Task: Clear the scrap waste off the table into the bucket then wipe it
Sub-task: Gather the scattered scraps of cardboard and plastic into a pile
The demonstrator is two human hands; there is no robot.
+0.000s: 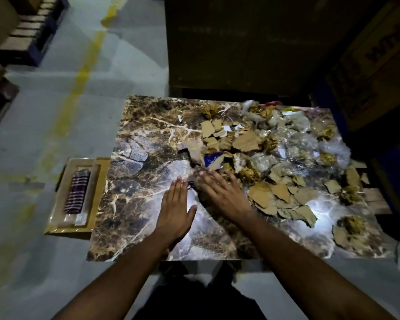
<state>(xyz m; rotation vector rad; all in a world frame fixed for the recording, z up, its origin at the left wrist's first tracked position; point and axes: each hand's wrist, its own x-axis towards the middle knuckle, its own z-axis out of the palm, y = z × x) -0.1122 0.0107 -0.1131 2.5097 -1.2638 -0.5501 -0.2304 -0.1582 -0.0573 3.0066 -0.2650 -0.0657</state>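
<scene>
Marble table (134,181) left half bare, scraps (275,158) right.

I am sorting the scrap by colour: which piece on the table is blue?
The blue scrap, just beyond the right hand; the pieces around it are brown cardboard, gold or clear plastic.

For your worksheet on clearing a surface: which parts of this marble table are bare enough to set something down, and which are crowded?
Bare: the table's left half, from its left edge to the left hand, and the near strip between both forearms. Crowded: the right half, with cardboard scraps, clear plastic wrap and gold foil balls, beyond the right hand.
</scene>
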